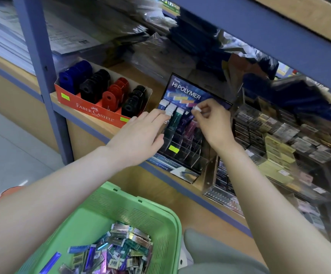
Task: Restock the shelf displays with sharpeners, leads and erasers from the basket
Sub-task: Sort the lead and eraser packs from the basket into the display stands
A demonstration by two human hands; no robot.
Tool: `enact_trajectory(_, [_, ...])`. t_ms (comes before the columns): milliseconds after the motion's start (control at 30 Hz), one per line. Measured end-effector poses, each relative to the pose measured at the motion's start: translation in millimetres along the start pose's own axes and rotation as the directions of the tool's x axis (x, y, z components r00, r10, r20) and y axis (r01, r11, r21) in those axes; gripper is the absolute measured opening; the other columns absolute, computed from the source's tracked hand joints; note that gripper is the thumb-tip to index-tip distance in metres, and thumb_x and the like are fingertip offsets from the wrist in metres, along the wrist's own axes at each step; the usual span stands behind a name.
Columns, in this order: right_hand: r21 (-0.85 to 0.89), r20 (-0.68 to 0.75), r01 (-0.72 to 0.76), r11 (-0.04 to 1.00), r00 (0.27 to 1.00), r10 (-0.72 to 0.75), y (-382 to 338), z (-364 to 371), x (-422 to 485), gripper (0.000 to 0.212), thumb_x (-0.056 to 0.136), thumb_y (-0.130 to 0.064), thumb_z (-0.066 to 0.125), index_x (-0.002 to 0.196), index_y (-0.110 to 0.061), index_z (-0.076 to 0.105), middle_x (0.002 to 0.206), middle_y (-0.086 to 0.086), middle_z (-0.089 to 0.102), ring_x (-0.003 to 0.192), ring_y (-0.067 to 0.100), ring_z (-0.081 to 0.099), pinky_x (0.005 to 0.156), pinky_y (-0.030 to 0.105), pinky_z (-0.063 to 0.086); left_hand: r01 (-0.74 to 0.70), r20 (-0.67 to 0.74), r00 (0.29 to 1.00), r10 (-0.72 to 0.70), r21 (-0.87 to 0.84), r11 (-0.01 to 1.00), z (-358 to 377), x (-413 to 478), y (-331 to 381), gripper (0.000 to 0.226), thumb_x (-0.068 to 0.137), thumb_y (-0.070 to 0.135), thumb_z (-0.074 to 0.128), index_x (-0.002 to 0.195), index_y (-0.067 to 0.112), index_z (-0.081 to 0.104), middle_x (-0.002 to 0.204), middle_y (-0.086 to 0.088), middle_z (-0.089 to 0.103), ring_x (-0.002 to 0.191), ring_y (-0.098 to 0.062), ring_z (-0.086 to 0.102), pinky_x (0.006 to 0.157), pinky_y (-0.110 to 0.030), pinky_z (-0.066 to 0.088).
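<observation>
blue shelving [36,56] — grey floor [12,151] (glossy)

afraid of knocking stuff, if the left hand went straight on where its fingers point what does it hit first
The left hand would meet the white-capped lead cases in the Hi-Polymer display; they look very close, though depth is unclear.

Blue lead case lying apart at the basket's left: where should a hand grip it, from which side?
Probably pinch the blue lead case across its long edges, from above: it lies flat, clear of the pile, and the basket walls block the sides.
</observation>
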State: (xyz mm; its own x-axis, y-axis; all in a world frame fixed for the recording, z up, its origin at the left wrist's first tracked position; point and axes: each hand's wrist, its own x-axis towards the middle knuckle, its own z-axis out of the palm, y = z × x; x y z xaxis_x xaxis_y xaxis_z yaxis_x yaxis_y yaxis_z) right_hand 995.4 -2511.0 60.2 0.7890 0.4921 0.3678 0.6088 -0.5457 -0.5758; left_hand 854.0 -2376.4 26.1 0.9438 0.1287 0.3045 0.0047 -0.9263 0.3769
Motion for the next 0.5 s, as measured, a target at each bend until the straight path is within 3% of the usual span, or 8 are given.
enact_trajectory(100, [-0.019, 0.063, 0.027, 0.999, 0.998, -0.025, 2.1, 2.3, 9.2, 0.004, 0.092, -0.014, 0.061, 0.092, -0.014, 0.057, 0.075, -0.015, 0.052, 0.076, 0.015, 0.062, 0.078, 0.039, 0.056, -0.005, -0.011, 1.000, 0.005, -0.020, 1.000, 1.9, 0.5, -1.5, 0.047, 0.097, 0.026, 0.041, 0.143, 0.018, 0.034, 0.147, 0.003, 0.032, 0.127, -0.017, 0.038, 0.105, -0.037, 0.035])
enact_trajectory(233, [-0.103, 0.125, 0.087, 0.991, 0.989, -0.074, 6.7, -1.3, 21.6, 0.004, 0.091, -0.014, 0.062, 0.092, -0.013, 0.058, 0.072, -0.017, 0.049, 0.062, -0.005, 0.050, 0.063, 0.011, 0.042, -0.013, -0.016, 1.000, 0.012, -0.043, 0.999, 3.8, 1.5, -3.9, 0.047, 0.097, 0.026, 0.041, 0.143, 0.018, 0.033, 0.148, 0.003, 0.031, 0.128, -0.015, 0.037, 0.107, -0.037, 0.034])
enact_trajectory(333, [-0.188, 0.195, 0.127, 0.974, 0.977, -0.090, 11.7, -4.2, 25.5, 0.006, 0.091, -0.014, 0.062, 0.093, -0.012, 0.057, 0.073, -0.012, 0.049, 0.066, 0.002, 0.049, 0.066, 0.020, 0.041, -0.020, -0.018, 1.000, 0.018, -0.061, 0.998, 5.8, 0.5, -5.1, 0.047, 0.097, 0.025, 0.042, 0.143, 0.019, 0.033, 0.148, 0.003, 0.031, 0.127, -0.014, 0.038, 0.106, -0.035, 0.034])
enact_trajectory(500, [-0.256, 0.250, 0.197, 0.947, 0.959, -0.132, 12.3, 0.1, 24.9, 0.008, 0.085, -0.013, 0.069, 0.090, -0.013, 0.062, 0.085, -0.002, 0.057, 0.077, 0.012, 0.054, 0.072, 0.021, 0.045, -0.036, -0.038, 0.999, 0.034, -0.076, 0.996, 6.7, 0.9, -6.8, 0.048, 0.097, 0.025, 0.042, 0.144, 0.018, 0.032, 0.149, 0.004, 0.031, 0.127, -0.013, 0.037, 0.106, -0.034, 0.034])
